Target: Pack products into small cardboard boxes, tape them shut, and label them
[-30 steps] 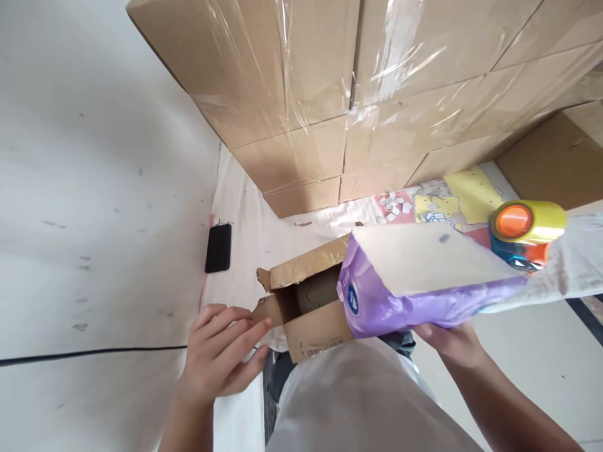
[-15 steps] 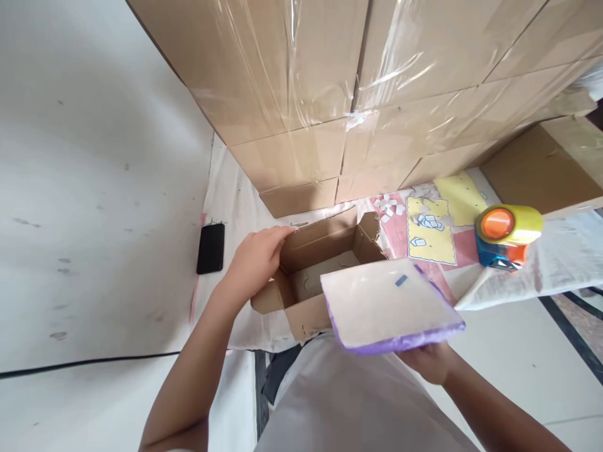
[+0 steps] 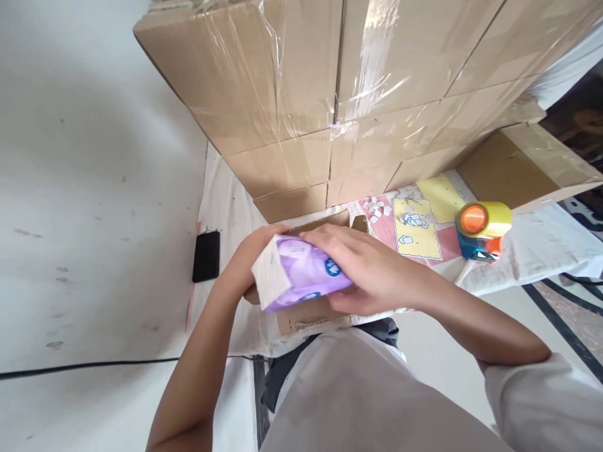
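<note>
A purple tissue pack [image 3: 294,273] with a white end lies over the mouth of a small open cardboard box [image 3: 311,314] in front of me. My right hand [image 3: 372,270] is wrapped over the pack from the right, fingers curled on its top. My left hand [image 3: 249,257] sits at the box's left rim behind the pack; its fingers are hidden by the pack. The box rests on a white sheet [image 3: 226,213].
A tall stack of plastic-wrapped cartons [image 3: 339,94] rises right behind the box. A black phone [image 3: 206,255] lies to the left. A yellow, orange and blue tape dispenser [image 3: 481,229] stands at right by a coloured mat [image 3: 414,220] with small white pieces.
My right hand has swung the purple pack from the right side onto the box opening. My left hand has stayed at the box's left rim. The view has shifted slightly.
</note>
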